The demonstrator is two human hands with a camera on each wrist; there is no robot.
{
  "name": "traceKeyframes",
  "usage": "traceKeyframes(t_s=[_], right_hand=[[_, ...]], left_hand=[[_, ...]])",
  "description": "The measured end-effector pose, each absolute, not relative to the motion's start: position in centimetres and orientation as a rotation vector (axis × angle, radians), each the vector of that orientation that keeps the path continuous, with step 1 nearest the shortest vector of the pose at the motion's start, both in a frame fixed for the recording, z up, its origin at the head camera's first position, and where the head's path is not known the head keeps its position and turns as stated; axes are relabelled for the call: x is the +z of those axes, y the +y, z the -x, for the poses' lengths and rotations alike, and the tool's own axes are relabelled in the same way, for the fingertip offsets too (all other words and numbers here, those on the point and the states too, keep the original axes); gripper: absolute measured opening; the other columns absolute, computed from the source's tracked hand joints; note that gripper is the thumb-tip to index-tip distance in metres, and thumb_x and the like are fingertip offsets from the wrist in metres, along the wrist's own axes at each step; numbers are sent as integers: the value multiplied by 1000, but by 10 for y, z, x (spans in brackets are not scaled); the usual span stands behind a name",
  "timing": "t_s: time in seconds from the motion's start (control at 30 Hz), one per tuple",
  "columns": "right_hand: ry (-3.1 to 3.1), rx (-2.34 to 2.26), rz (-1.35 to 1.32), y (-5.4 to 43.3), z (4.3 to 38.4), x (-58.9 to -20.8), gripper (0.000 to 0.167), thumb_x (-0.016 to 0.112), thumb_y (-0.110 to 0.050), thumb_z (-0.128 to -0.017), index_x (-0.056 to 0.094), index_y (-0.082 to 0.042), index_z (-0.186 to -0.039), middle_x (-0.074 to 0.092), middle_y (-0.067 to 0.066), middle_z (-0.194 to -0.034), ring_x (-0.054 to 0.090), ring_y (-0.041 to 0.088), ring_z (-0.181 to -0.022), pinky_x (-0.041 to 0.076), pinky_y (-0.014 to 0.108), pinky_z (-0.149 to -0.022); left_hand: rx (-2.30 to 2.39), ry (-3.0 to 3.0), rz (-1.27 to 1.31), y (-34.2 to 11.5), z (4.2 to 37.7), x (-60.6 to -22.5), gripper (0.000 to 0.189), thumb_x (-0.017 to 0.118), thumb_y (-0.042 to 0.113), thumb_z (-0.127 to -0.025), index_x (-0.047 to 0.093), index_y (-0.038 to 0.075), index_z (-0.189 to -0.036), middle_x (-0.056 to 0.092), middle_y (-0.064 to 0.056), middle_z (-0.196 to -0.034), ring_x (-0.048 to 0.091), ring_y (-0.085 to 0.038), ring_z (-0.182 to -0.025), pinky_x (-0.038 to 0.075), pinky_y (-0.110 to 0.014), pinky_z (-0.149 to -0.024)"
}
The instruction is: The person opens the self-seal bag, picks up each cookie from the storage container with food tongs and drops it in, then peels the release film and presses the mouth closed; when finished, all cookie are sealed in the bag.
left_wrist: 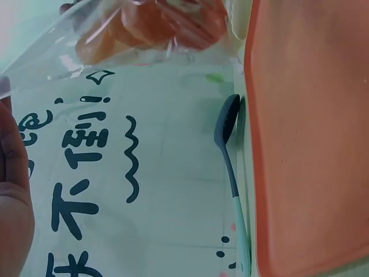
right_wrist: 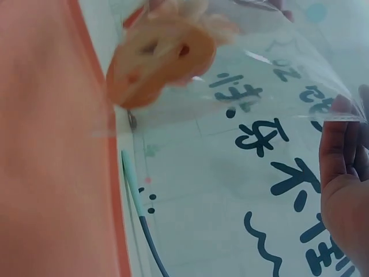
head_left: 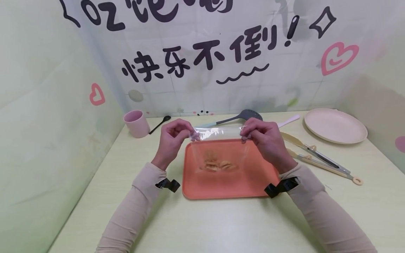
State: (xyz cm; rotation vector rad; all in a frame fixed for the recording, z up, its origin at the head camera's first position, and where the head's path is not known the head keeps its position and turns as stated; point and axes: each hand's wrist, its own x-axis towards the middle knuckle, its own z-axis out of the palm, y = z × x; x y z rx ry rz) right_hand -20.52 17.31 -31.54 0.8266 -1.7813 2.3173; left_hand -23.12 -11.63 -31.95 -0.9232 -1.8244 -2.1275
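Observation:
A clear plastic bag (head_left: pixel 218 133) is stretched between both hands over an orange-red tray (head_left: pixel 202 191). My left hand (head_left: pixel 173 140) pinches the bag's upper left corner with thumb and fingers. At the opposite upper corner, my right hand (head_left: pixel 267 142) pinches the film. Several golden-brown food pieces (head_left: pixel 211 166) lie in the bottom of the bag, their exact kind unclear. Up close in the right wrist view, one piece (right_wrist: pixel 164 60) shows dark holes. The left wrist view has the pieces (left_wrist: pixel 153 26) bunched inside the film, beyond the tray's edge.
Behind the tray lie a slotted spoon (head_left: pixel 250 114) and a small black spoon (head_left: pixel 160 124), beside a pink mug (head_left: pixel 137 124). To the right are tongs (head_left: pixel 322 160), a lilac handle (head_left: pixel 289 120) and a pale pink plate (head_left: pixel 335 125). Printed walls enclose the table.

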Motion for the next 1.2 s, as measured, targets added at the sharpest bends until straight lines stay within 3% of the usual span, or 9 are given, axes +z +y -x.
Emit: traceKeyframes(t_s=[0.23, 0.4, 0.5, 0.7, 0.8, 0.93, 1.1, 1.2], right_hand=[[-1941, 2108, -776, 169, 209, -316, 34, 40, 11, -100, 66, 5, -79, 62, 2, -84, 64, 13, -69, 63, 23, -69], [-1865, 2183, -733, 169, 210, -319, 42, 29, 11, -95, 67, 5, -78, 65, 3, -85, 64, 16, -70, 63, 26, -69], [-1859, 2153, -763, 170, 211, -319, 38, 35, 8, -98, 67, 6, -78, 67, 2, -85, 65, 15, -70, 63, 25, -70], [-2076, 1940, -879, 179, 217, -319, 28, 48, 1, -101, 66, 12, -83, 67, 1, -84, 64, 16, -74, 61, 24, -73], [-2257, 1835, -943, 181, 223, -317, 22, 53, -3, -101, 70, 9, -92, 66, 0, -94, 65, 15, -83, 61, 25, -77], [-2454, 1658, -1118, 175, 230, -308, 18, 59, -8, -100, 75, -1, -97, 67, 3, -108, 63, 12, -102, 58, 24, -86], [-2522, 1328, -1439, 148, 235, -288, 18, 61, -12, -99, 78, -18, -98, 75, 3, -104, 67, 11, -100, 56, 29, -88], [-2543, 1164, -1541, 130, 234, -275, 18, 59, -17, -101, 77, -19, -99, 76, -3, -99, 68, 8, -94, 57, 30, -86]], left_hand=[[-2032, -1897, 947, -124, 232, -319, 28, 52, -2, -93, 70, 19, -90, 72, 9, -82, 70, -4, -74, 61, -21, -75], [-1930, -1984, 939, -124, 233, -319, 2, 70, 9, -91, 69, 7, -91, 76, 6, -82, 74, -11, -74, 60, -22, -66], [-1838, -2048, 941, -123, 232, -316, 17, 81, 9, -84, 69, 1, -93, 77, 3, -82, 75, -14, -73, 58, -23, -61], [-1704, -2090, 1027, -122, 230, -305, 13, 80, 0, -83, 71, 0, -93, 76, -9, -82, 74, -13, -73, 61, -27, -68], [-1654, -2124, 1074, -121, 229, -295, 12, 79, 0, -83, 72, 0, -92, 74, -15, -82, 73, -12, -74, 61, -27, -70], [-1547, -2211, 1137, -121, 226, -284, 12, 79, -1, -83, 72, 1, -93, 74, -14, -84, 71, -11, -76, 62, -26, -73], [-1374, -2305, 1203, -122, 223, -275, 10, 78, 3, -86, 73, 3, -95, 75, -8, -87, 72, -9, -79, 63, -26, -77], [-1335, -2312, 1240, -121, 224, -274, 10, 78, 4, -86, 74, 3, -95, 75, -7, -88, 72, -9, -80, 63, -27, -77]])
